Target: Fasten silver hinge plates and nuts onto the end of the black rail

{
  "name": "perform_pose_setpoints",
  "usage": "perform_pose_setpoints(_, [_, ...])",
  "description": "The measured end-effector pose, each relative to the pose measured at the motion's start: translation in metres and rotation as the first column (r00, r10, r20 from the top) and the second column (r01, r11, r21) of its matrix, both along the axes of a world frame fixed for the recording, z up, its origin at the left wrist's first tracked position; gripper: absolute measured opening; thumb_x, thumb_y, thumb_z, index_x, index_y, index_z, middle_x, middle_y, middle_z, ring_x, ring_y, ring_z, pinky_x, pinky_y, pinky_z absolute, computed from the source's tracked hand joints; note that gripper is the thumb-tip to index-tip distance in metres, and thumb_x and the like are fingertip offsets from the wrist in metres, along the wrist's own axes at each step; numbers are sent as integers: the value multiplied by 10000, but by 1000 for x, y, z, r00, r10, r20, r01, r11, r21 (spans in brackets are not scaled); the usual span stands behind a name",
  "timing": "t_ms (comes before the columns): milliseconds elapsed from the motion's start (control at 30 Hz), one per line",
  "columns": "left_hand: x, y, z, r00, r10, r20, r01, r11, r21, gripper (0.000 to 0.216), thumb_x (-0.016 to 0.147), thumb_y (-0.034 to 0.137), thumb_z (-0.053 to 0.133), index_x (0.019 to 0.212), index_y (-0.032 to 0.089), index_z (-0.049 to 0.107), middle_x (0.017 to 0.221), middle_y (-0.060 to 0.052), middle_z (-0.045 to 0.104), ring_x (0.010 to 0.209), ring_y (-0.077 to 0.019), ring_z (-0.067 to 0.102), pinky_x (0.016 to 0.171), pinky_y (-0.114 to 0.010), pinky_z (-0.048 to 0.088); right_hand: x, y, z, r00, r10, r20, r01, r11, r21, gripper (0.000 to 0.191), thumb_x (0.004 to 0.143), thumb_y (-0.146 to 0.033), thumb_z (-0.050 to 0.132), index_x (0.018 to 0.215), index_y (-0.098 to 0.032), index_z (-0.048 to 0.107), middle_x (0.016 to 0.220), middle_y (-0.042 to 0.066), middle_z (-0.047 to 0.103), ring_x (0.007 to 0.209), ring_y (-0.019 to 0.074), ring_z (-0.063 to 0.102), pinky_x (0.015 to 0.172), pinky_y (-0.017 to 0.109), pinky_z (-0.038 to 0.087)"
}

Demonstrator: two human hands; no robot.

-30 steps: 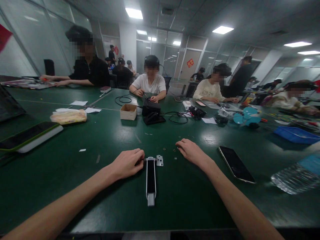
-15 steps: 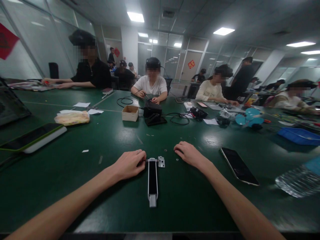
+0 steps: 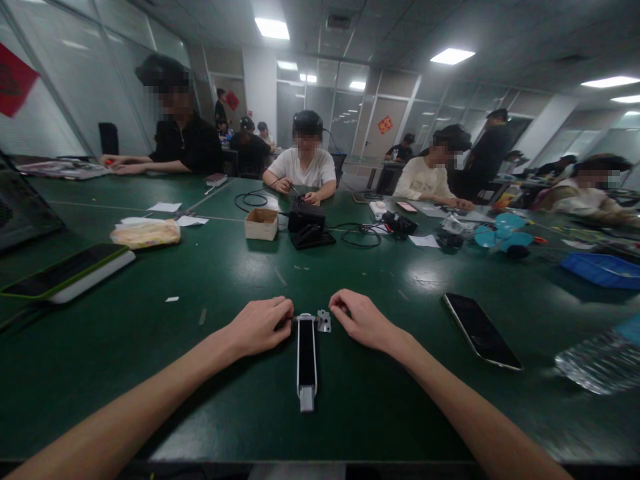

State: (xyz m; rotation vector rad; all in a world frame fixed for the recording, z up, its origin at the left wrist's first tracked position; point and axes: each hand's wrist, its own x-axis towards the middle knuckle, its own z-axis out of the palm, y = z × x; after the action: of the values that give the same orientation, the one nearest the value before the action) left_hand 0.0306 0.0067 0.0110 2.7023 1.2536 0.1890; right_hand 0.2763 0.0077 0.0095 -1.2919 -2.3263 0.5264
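A long silver bar with a black strip, the bar assembly [image 3: 307,357], lies lengthwise on the green table [image 3: 375,400] in front of me. A small silver bracket [image 3: 323,321] sits at its far end. My left hand [image 3: 260,325] is curled, fingers pressed against the bar's far left end. My right hand [image 3: 361,319] lies just right of the bracket, fingertips pinched together at its edge; what they hold, if anything, is too small to see.
A black phone [image 3: 481,331] lies to the right, a plastic bottle [image 3: 595,363] beyond it. A tablet on a white case [image 3: 65,272] lies left. A cardboard box [image 3: 261,224], a black device [image 3: 306,227] and cables stand mid-table. Several people sit opposite.
My right hand has slid left across the table, from beside some tiny loose parts to the bracket at the bar's end. The left hand has stayed put.
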Motion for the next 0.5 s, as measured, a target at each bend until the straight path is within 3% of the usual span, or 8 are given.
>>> perform_pose_setpoints(133, [0, 0, 0, 1000, 2, -9, -2, 1000, 18, 91, 857, 210, 437, 887, 179, 518, 860, -40, 610, 707, -176, 585, 612, -263, 407, -14, -8, -2, 998, 40, -50, -42, 998, -44, 105, 906, -174, 494, 910, -137, 592, 850, 48, 595, 729, 142, 543, 633, 267, 452])
perform_pose_setpoints(500, [1, -1, 2, 1000, 2, -12, -2, 1000, 10, 96, 859, 207, 435, 893, 177, 520, 855, -41, 609, 703, -174, 588, 609, -262, 408, -14, -9, 1, 989, 9, -150, -29, 991, -131, 106, 904, -179, 515, 915, -145, 616, 754, 3, 605, 608, 106, 513, 544, 228, 413])
